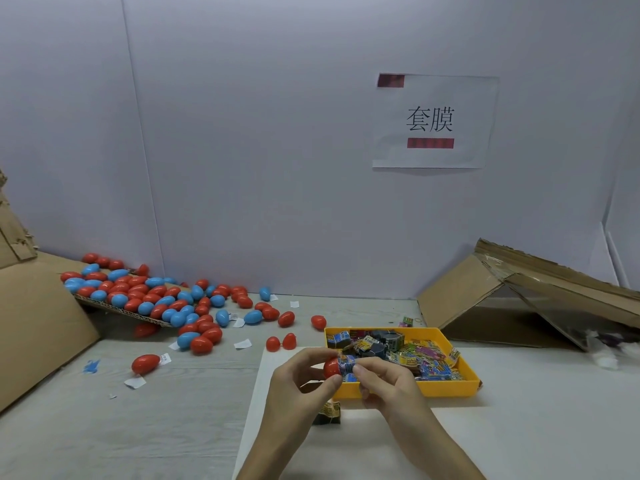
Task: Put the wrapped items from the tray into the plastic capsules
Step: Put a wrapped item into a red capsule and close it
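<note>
My left hand [301, 382] grips a red capsule half [331, 367] just in front of the yellow tray [446, 388]. My right hand [384, 379] pinches a blue wrapped item [347, 365] whose end sits at the mouth of that half. The tray holds several colourful wrapped items [415, 355]. Two open red capsule halves [281, 342] stand on the table left of the tray. One more wrapped item [329, 412] lies on the white sheet under my hands.
A heap of red and blue egg capsules [149, 296] covers a cardboard flap at the left, with strays spread over the table and one red egg [145, 363] nearer. Cardboard pieces [519, 296] lean at the right. Paper scraps [242, 344] litter the table.
</note>
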The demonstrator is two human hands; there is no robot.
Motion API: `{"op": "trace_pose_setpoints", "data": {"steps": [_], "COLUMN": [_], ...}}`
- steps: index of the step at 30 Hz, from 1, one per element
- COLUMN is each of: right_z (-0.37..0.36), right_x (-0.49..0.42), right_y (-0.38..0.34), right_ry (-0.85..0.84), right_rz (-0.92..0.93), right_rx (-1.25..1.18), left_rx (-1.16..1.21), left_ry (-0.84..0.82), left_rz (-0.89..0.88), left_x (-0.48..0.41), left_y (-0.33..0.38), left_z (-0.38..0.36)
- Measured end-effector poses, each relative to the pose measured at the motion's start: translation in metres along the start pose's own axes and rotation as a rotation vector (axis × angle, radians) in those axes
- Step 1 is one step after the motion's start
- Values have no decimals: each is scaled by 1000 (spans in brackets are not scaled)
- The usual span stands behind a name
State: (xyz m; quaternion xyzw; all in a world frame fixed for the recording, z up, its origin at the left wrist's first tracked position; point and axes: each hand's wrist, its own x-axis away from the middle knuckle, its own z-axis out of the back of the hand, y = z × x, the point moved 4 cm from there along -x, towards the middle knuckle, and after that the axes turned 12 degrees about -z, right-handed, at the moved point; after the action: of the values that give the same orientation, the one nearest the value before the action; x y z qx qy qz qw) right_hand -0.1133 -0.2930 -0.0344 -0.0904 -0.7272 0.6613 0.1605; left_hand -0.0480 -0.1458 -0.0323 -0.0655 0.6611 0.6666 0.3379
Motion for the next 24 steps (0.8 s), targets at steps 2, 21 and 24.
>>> {"op": "trace_pose_setpoints", "data": {"steps": [2,21,24], "right_z": [0,0,0], "right_x": [1,11,11], "right_y": [-1,-9,-8], "right_ry": [26,269,297], "right_rz": [36,408,425], "right_rx": [49,356,335], "left_rx": [8,100,106], "left_ry": [5,10,1], "left_rz": [2,99,118], "left_x": [0,-1,-1], "left_y": [0,-6,-5], "left_z": [0,-5,-7]}}
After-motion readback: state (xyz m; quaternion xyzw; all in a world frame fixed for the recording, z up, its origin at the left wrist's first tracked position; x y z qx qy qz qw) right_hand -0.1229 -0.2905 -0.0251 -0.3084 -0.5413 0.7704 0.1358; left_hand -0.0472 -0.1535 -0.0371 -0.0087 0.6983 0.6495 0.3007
